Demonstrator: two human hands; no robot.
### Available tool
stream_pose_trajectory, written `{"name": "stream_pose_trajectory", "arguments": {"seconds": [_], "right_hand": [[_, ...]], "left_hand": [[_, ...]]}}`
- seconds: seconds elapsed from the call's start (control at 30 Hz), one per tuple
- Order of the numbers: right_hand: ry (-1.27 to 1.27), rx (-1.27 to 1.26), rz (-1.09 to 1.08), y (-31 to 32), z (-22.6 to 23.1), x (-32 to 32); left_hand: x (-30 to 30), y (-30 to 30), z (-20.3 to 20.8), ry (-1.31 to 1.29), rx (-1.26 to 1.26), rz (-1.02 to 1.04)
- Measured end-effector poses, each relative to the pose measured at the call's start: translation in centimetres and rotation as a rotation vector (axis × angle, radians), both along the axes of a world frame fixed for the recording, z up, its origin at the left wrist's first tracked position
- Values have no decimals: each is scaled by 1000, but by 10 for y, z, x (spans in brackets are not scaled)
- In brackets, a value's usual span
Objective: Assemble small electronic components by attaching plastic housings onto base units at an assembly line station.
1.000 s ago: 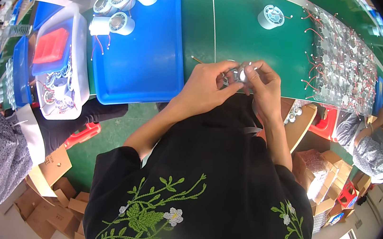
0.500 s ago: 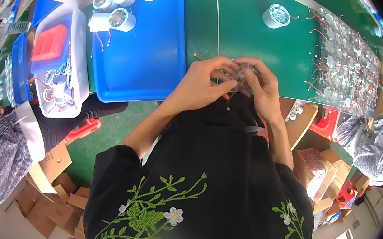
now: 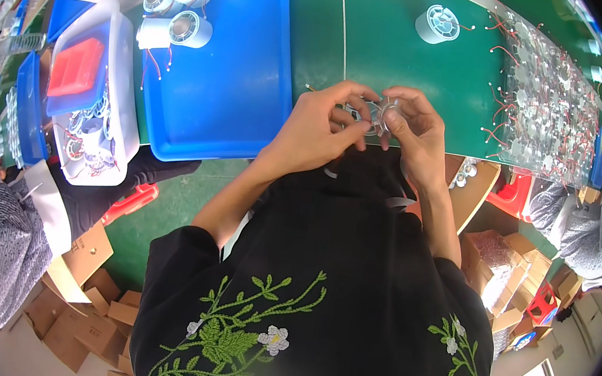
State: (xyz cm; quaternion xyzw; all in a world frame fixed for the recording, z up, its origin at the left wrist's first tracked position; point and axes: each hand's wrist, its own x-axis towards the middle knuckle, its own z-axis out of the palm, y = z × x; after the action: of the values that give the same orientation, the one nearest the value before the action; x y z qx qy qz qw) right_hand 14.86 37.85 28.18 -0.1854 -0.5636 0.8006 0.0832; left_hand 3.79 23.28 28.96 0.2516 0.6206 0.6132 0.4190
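Note:
In front of my body, over the near edge of the green table (image 3: 398, 68), I hold a small round clear-and-grey part (image 3: 379, 116) between both hands. My left hand (image 3: 317, 128) has its fingers curled at the part's left side. On the other side, my right hand (image 3: 420, 139) pinches it with the thumb laid across its face. The fingers hide much of the part, so its exact kind does not show. Beyond my hands stands a white cylindrical housing (image 3: 438, 26) with a spoked top and a short red wire.
A blue tray (image 3: 213, 109) on the left holds several white cylinders (image 3: 190, 29). Beside it, a white bin (image 3: 110, 164) contains wired parts and a red box (image 3: 77, 66). To the right lie many clear parts with red wires (image 3: 549, 98). Other people sit on both sides.
My hands have drawn slightly apart, and the right has shifted a little rightward. More of the round part shows between them. The wire end that hung below my fingers has moved out of its place.

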Motion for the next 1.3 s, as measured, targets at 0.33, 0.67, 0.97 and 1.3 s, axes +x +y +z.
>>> {"name": "stream_pose_trajectory", "arguments": {"seconds": [0.33,0.67,0.97,1.3], "right_hand": [[-29,27,43,5,1,-4],[35,388,-14,4,4,-5],[-73,1020,-48,-15,-4,0],[-10,1154,-45,-15,-9,1]], "left_hand": [[-12,0,8,302,-148,-108],[-35,-1,-8,799,-9,-95],[-22,-8,-34,1178,-55,-18],[-19,-15,-33,1170,-50,-21]]}}
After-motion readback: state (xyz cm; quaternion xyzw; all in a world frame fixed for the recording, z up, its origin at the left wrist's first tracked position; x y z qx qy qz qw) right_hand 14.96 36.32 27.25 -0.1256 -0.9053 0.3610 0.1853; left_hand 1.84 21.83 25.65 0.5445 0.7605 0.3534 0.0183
